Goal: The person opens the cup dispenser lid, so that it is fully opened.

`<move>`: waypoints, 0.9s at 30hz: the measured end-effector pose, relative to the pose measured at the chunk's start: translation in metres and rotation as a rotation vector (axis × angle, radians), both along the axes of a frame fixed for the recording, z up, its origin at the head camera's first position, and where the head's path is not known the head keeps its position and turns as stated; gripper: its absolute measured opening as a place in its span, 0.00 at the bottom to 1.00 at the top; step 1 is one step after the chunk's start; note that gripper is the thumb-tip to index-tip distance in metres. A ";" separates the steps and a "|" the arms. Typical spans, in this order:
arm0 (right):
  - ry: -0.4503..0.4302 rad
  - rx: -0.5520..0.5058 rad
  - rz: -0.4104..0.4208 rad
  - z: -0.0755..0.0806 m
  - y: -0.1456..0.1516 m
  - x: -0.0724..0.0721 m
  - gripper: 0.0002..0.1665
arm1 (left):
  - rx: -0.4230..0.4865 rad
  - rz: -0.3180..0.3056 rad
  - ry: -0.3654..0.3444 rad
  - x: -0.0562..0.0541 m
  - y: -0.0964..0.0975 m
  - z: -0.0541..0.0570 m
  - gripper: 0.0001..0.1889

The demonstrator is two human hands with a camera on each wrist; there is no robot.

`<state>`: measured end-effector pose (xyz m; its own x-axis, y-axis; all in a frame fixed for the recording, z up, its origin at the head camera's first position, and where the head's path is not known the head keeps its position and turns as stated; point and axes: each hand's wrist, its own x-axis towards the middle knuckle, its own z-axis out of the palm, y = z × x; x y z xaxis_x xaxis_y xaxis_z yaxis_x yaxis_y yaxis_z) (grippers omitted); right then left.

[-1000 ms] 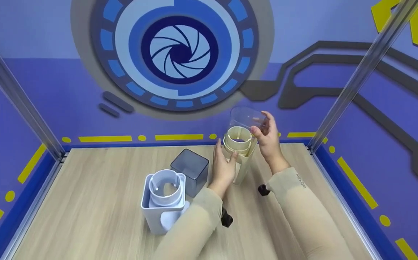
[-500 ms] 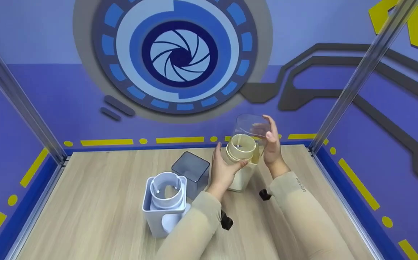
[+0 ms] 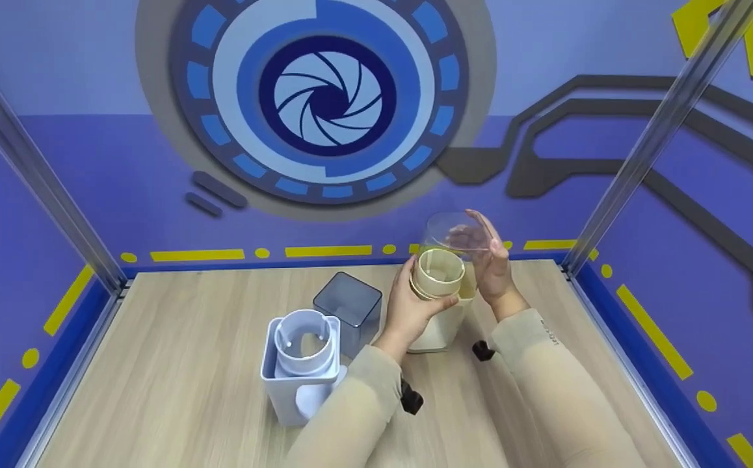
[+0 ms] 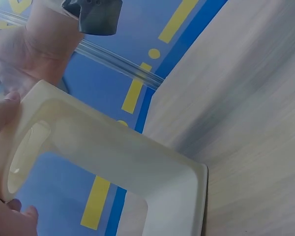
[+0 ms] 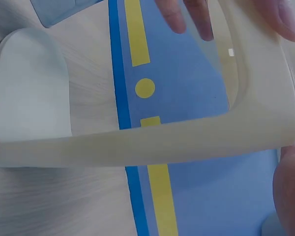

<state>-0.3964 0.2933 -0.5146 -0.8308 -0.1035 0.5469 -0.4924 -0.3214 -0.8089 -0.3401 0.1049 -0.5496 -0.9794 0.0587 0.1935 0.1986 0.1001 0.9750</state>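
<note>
In the head view my left hand (image 3: 409, 312) grips a cream plastic stand (image 3: 440, 328) just below its round collar (image 3: 441, 266), thumb across the front. The left wrist view shows the stand's open middle (image 4: 73, 132) and its base (image 4: 174, 196) on or close to the table. Behind and above the collar, my right hand (image 3: 497, 273) holds a clear plastic cover (image 3: 448, 224), its fingers partly seen through it. A light blue stand (image 3: 302, 383) of similar shape stands to the left, and a smoky grey cover (image 3: 348, 300) beside it.
A wood-grain table (image 3: 181, 364) lies under everything. The blue back wall (image 3: 324, 221) rises close behind the cream stand. Metal frame posts (image 3: 636, 136) slant down at both table corners.
The cream stand and clear cover have come slightly down and nearer. My left thumb has slid across the front below the collar, and my right thumb has shifted to the cover's right side.
</note>
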 end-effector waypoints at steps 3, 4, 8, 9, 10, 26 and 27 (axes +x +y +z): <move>-0.023 0.013 0.012 -0.003 -0.003 0.004 0.49 | -0.007 0.017 0.003 0.004 -0.002 -0.005 0.62; -0.026 0.020 0.020 -0.003 -0.004 0.005 0.48 | -0.009 0.024 0.001 0.005 -0.003 -0.006 0.62; -0.025 0.022 0.059 -0.003 -0.009 0.007 0.45 | -0.017 0.045 0.015 0.008 -0.008 -0.007 0.61; -0.026 0.021 0.067 -0.003 -0.010 0.007 0.45 | -0.017 0.048 0.022 0.008 -0.008 -0.007 0.60; -0.031 0.017 0.075 -0.002 -0.011 0.006 0.45 | -0.017 0.050 0.028 0.008 -0.009 -0.007 0.60; -0.153 0.000 -0.055 0.006 -0.007 0.026 0.39 | -0.048 0.050 0.098 0.029 -0.015 -0.012 0.50; -0.148 -0.014 -0.079 0.006 -0.007 0.028 0.34 | -0.045 0.055 0.100 0.031 -0.015 -0.012 0.49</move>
